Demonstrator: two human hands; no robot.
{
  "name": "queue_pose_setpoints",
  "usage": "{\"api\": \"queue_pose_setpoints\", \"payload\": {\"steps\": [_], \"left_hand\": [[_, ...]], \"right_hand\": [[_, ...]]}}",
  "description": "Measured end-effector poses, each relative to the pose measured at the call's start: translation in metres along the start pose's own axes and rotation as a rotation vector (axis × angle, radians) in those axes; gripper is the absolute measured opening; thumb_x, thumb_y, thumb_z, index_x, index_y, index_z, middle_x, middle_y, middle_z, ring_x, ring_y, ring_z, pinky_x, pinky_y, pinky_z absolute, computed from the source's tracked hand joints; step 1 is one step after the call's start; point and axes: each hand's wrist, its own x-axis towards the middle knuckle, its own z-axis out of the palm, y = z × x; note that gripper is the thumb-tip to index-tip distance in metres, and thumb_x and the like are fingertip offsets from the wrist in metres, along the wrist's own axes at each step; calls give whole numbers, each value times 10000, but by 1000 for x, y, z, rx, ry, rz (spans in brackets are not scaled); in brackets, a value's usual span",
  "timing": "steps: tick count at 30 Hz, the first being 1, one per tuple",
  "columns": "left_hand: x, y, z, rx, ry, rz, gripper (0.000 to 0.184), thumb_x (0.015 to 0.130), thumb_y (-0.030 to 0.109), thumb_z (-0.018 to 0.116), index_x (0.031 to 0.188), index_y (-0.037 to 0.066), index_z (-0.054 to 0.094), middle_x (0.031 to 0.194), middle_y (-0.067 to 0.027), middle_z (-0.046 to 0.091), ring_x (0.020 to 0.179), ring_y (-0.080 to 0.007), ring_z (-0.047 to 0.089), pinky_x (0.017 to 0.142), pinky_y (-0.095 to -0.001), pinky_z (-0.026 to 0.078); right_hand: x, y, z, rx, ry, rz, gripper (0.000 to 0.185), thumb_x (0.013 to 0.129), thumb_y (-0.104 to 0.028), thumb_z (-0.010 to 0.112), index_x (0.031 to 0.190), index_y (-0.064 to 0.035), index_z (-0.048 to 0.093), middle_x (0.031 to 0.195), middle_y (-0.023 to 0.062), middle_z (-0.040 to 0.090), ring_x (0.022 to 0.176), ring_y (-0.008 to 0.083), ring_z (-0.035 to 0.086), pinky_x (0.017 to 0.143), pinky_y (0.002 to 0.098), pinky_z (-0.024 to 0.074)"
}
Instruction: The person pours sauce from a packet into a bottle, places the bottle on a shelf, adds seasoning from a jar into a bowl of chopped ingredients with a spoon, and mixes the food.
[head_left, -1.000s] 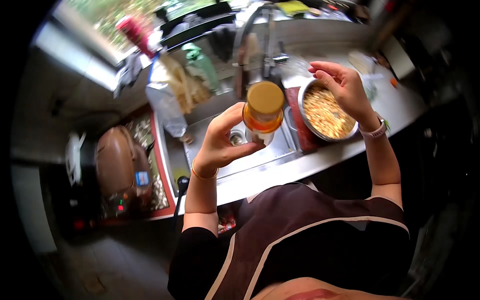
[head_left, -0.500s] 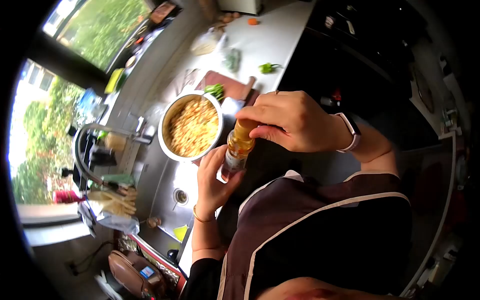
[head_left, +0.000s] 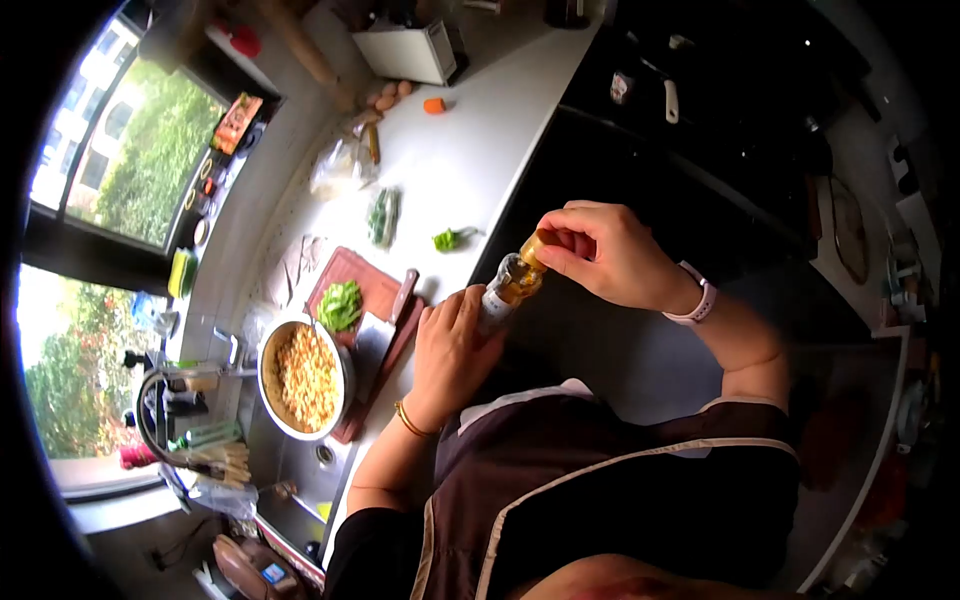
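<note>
My left hand [head_left: 448, 345] is wrapped round the lower part of a small glass bottle [head_left: 513, 283] with amber contents and a pale label. At its top, my right hand [head_left: 622, 258] pinches the golden cap [head_left: 537, 247] between thumb and fingers. The cap sits at the bottle's mouth; whether it is loose I cannot tell. The bottle is tilted in front of the dark apron. To the left, a white-rimmed pot [head_left: 347, 378] holds pale yellow chopped pieces. Beside it are a brown cutting board [head_left: 362, 270], cut green leaves [head_left: 338, 304] and a cleaver [head_left: 373, 335].
A green pepper [head_left: 446, 240], a bagged green vegetable [head_left: 382, 217], an orange piece [head_left: 433, 106] and eggs [head_left: 386, 100] lie on the white counter [head_left: 480, 150]. The sink [head_left: 300, 480] and a curved faucet [head_left: 150, 400] are at lower left. A dark cooktop [head_left: 640, 130] is at upper right.
The view has turned, so the pot and counter appear farther left and lower. Both hands, still on the bottle and cap, now appear farther right of the pot.
</note>
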Motion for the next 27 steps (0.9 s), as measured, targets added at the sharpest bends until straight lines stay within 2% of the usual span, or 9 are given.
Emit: {"api": "queue_pose_setpoints", "payload": {"steps": [2,4,7,14,16,18,20,23,27], "left_hand": [[24,-15,10,27,16,19,504,675,147,695,1123,37,494,949,-117,563,828,-297,542,728,-375,400],[42,-22,11,-44,-35,-17,541,670,154,699,1150,14,491,1001,-144,568,887,-318,538,785,-405,406],[83,-45,23,-100,44,55,549,674,159,716,1157,11,499,995,-141,569,871,-316,543,774,-391,414],[153,-63,33,-548,-19,-105,909,641,130,781,1389,33,274,1116,-171,550,987,-306,547,846,-384,437],[164,-84,43,-476,25,-81,985,656,99,774,1428,46,164,1215,-204,496,1087,-315,511,911,-378,420],[173,-109,56,-381,76,-75,925,709,180,750,1406,1,168,1236,-264,463,1123,-380,479,946,-398,389],[170,-137,77,-623,-85,-298,825,769,206,709,1404,19,216,1245,-238,478,1102,-331,512,917,-358,420],[149,-174,115,-925,-308,-589,580,862,225,627,1324,-24,382,1111,-176,587,976,-207,569,875,-317,438],[149,-164,110,-752,-610,-894,502,936,392,465,1152,-56,536,994,-170,638,949,-197,581,834,-324,442]], "right_hand": [[17,30,-1,33,86,-37,173,796,-90,678,922,13,619,728,30,571,593,65,493,545,201,419],[37,28,-18,154,-13,184,235,794,-127,701,969,12,627,763,19,612,674,42,526,615,192,452],[69,45,-26,133,-31,135,243,799,-140,702,967,19,627,769,3,605,686,29,513,628,195,451],[158,69,-66,-87,-71,125,208,789,-145,695,887,30,642,676,25,607,618,52,524,574,200,433],[185,84,-81,-226,-17,68,286,781,-227,685,843,50,655,709,142,658,636,155,637,582,267,487],[215,111,-103,-342,2,87,296,795,-242,677,856,47,654,736,141,667,650,195,655,579,287,509],[249,150,-127,-388,138,34,229,788,-179,686,847,37,639,671,88,637,580,129,590,544,244,465],[311,215,-178,-547,263,47,266,792,-234,678,825,27,641,660,107,631,566,195,598,558,275,475],[402,309,-250,-705,417,32,321,823,-302,633,764,14,636,650,143,617,575,251,605,546,330,464]]}}
